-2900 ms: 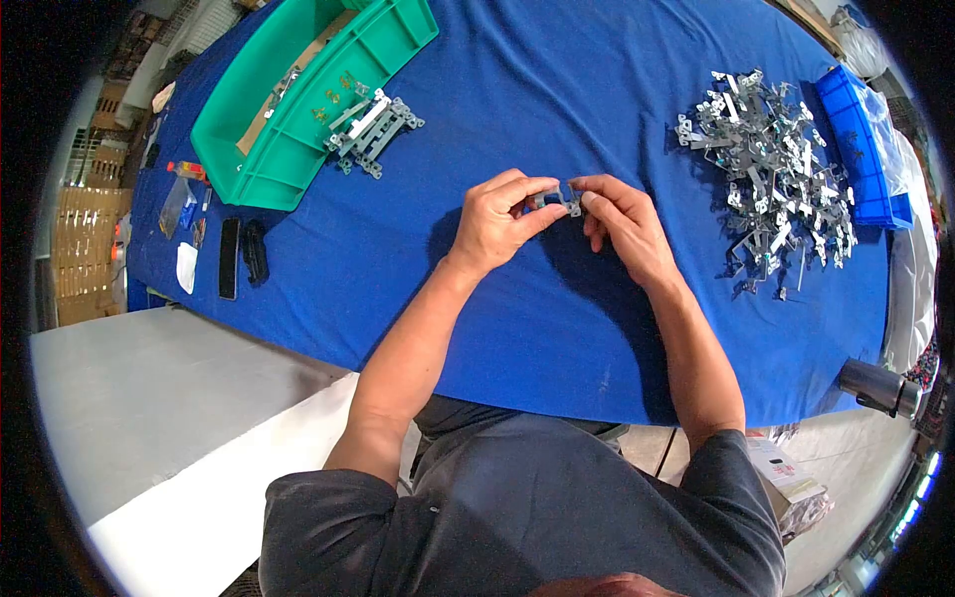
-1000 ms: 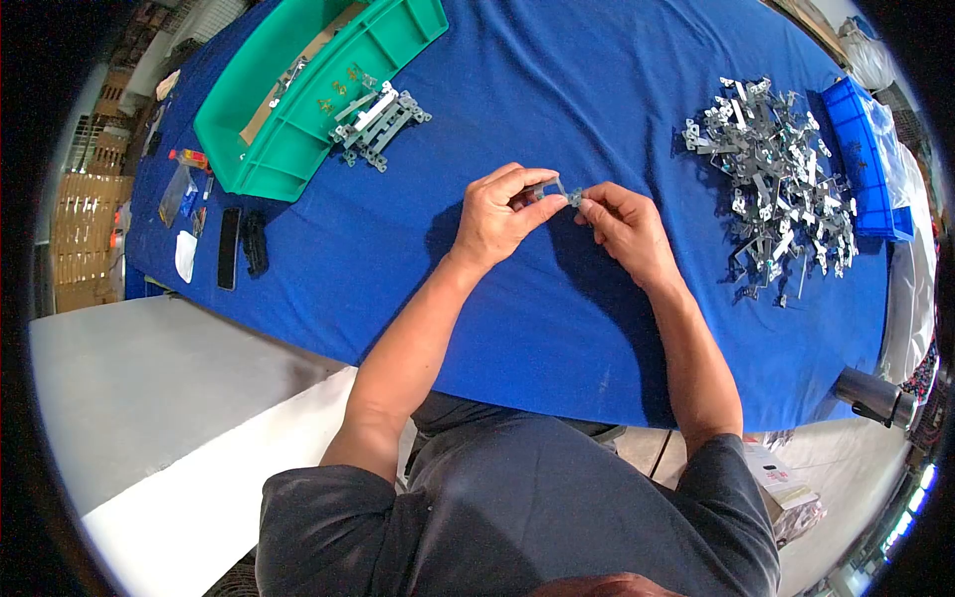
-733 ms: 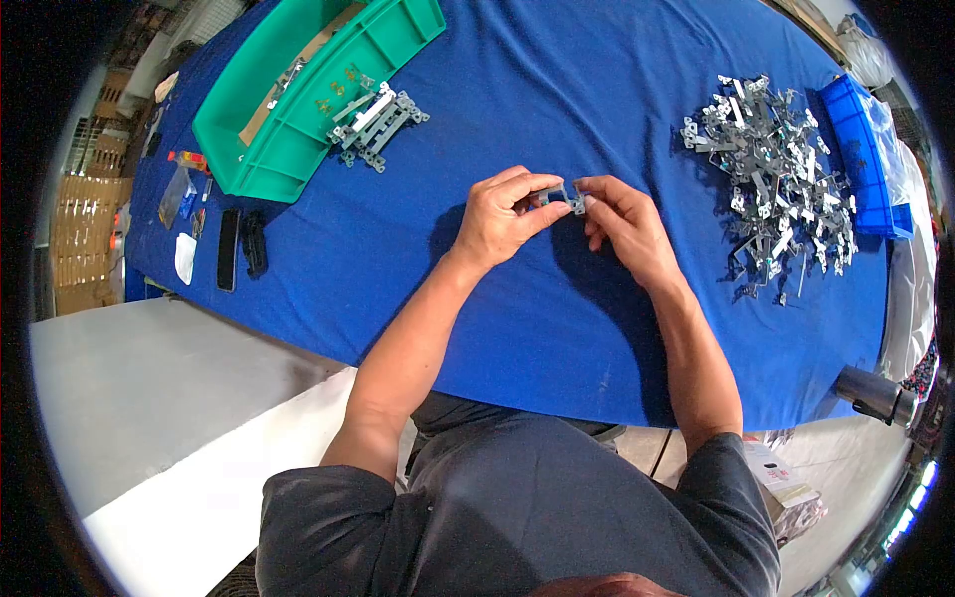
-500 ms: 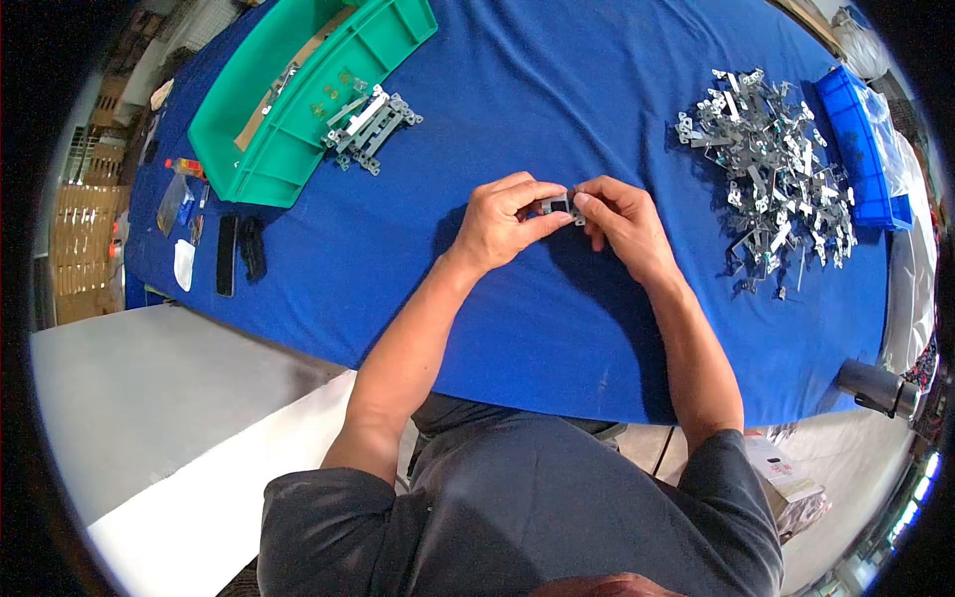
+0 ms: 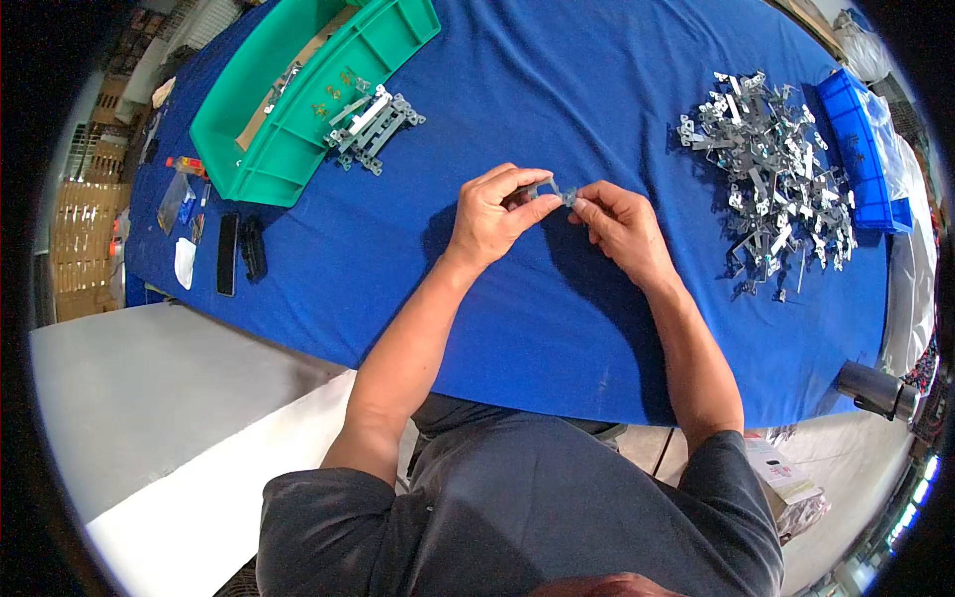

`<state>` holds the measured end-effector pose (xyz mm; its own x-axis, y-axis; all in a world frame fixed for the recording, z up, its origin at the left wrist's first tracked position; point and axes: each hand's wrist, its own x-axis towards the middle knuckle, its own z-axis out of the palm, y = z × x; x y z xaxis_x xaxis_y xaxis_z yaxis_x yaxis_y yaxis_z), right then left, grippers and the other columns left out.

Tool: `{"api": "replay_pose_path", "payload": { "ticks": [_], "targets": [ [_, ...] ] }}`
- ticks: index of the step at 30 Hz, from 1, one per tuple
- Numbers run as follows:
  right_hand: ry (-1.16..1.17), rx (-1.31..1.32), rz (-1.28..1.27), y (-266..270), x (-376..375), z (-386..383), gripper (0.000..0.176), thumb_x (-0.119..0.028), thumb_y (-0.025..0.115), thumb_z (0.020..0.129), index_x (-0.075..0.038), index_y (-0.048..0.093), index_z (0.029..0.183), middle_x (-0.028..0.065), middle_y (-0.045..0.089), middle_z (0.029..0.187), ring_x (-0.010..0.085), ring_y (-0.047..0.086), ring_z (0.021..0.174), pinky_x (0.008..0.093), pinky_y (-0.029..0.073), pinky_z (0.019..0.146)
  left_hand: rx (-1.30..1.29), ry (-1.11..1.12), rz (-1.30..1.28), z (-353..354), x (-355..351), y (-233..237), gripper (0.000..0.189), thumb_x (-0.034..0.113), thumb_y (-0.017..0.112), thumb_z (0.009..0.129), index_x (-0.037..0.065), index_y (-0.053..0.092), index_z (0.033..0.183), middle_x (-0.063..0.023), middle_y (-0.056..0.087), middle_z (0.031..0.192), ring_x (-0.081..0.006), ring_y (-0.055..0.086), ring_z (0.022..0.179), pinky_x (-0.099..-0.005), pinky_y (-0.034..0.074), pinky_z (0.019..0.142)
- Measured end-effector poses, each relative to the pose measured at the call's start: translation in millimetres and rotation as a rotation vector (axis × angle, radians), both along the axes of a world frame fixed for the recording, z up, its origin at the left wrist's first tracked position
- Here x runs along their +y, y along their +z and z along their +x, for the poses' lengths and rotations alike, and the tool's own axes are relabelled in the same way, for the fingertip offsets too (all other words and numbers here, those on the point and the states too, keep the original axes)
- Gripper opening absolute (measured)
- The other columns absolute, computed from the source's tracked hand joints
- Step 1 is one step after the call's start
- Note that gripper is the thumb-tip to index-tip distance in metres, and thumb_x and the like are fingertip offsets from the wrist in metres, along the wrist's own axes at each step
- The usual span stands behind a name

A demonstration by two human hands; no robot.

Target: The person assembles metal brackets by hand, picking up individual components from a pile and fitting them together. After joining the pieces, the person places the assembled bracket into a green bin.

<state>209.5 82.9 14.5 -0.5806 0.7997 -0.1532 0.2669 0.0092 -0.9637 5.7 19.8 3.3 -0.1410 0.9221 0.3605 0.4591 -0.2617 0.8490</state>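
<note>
Between my two hands is a small grey metal bracket (image 5: 543,187), held above the blue cloth. My left hand (image 5: 489,217) pinches its left side between thumb and fingers. On the bracket's right end the thumb and fingertips of my right hand (image 5: 624,231) are closed. The fingertips hide part of the piece. A large heap of similar metal brackets (image 5: 771,179) lies to the right. To the upper left, several longer bracket pieces (image 5: 373,129) are laid together beside the green bin.
The green bin (image 5: 284,164) at upper left holds metal parts. Small brass-coloured bits (image 5: 333,93) show near its edge. A blue bin (image 5: 856,149) stands behind the heap. A black phone-like slab (image 5: 228,256) and a dark object (image 5: 253,249) lie at left. A dark cylinder (image 5: 877,390) is at right.
The bracket has been turned between my fingers and now shows a more open, lighter outline. My left hand has shifted slightly up and left; my right fingers have moved a little.
</note>
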Motion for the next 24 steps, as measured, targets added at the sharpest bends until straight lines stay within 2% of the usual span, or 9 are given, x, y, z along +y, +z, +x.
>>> {"api": "replay_pose_path", "payload": {
  "ticks": [3,9,12,15,18,21,24],
  "targets": [
    [0.008,-0.025,-0.066,-3,2,3,0.019,-0.019,0.061,0.102,-0.003,0.071,0.107,0.0011,0.067,0.078,0.0069,0.058,0.065,0.0248,0.049,0.059,0.006,-0.035,-0.028,2,-1,0,0.028,0.015,0.086,0.081,0.003,0.076,0.104,-0.0051,0.066,0.078,-0.0111,0.061,0.065,-0.0276,0.05,0.06],
    [-0.002,0.21,-0.166,-9,5,3,0.026,-0.018,0.059,0.103,0.0,0.067,0.119,0.0036,0.066,0.084,0.0087,0.06,0.068,0.0256,0.052,0.058,0.007,-0.066,-0.004,2,0,-3,0.031,0.015,0.086,0.081,0.003,0.076,0.108,-0.0031,0.066,0.08,-0.0094,0.058,0.066,-0.0263,0.048,0.059],
    [-0.022,0.253,-0.215,-7,4,2,0.024,-0.02,0.06,0.103,0.0,0.067,0.115,0.0026,0.065,0.083,0.008,0.059,0.067,0.0248,0.05,0.055,0.05,-0.101,-0.015,5,-3,1,0.03,0.014,0.086,0.081,0.003,0.076,0.107,-0.0034,0.065,0.079,-0.0102,0.059,0.065,-0.0269,0.048,0.059],
    [0.034,0.141,-0.147,-13,6,5,0.022,-0.021,0.061,0.104,-0.001,0.067,0.111,0.0021,0.065,0.082,0.0067,0.057,0.063,0.0232,0.048,0.053,0.08,-0.151,0.02,5,-3,2,0.03,0.014,0.086,0.08,0.003,0.076,0.106,-0.0038,0.065,0.079,-0.011,0.059,0.065,-0.0273,0.048,0.058],
    [-0.139,0.278,-0.166,-13,4,2,0.02,-0.021,0.061,0.104,-0.003,0.068,0.106,0.0012,0.064,0.079,0.0053,0.055,0.06,0.0219,0.045,0.05,0.086,-0.153,-0.003,5,-3,3,0.029,0.013,0.086,0.08,0.003,0.076,0.106,-0.004,0.065,0.079,-0.0109,0.059,0.065,-0.0276,0.047,0.057],
    [-0.18,0.302,-0.187,-9,6,2,0.018,-0.02,0.061,0.104,-0.004,0.069,0.105,0.0009,0.064,0.077,0.0053,0.053,0.058,0.0225,0.044,0.048,0.037,-0.071,-0.014,4,-2,-3,0.029,0.013,0.086,0.081,0.003,0.076,0.106,-0.0031,0.065,0.079,-0.0099,0.058,0.065,-0.0267,0.047,0.058],
    [-0.069,0.129,-0.102,-9,3,1,0.021,-0.022,0.061,0.104,-0.004,0.071,0.102,-0.0003,0.065,0.077,0.0051,0.054,0.059,0.0231,0.044,0.048,-0.019,0.019,0.011,3,-1,-2,0.028,0.012,0.085,0.082,0.003,0.076,0.107,-0.0017,0.063,0.079,-0.0086,0.056,0.066,-0.0258,0.045,0.058]
  ]
}}
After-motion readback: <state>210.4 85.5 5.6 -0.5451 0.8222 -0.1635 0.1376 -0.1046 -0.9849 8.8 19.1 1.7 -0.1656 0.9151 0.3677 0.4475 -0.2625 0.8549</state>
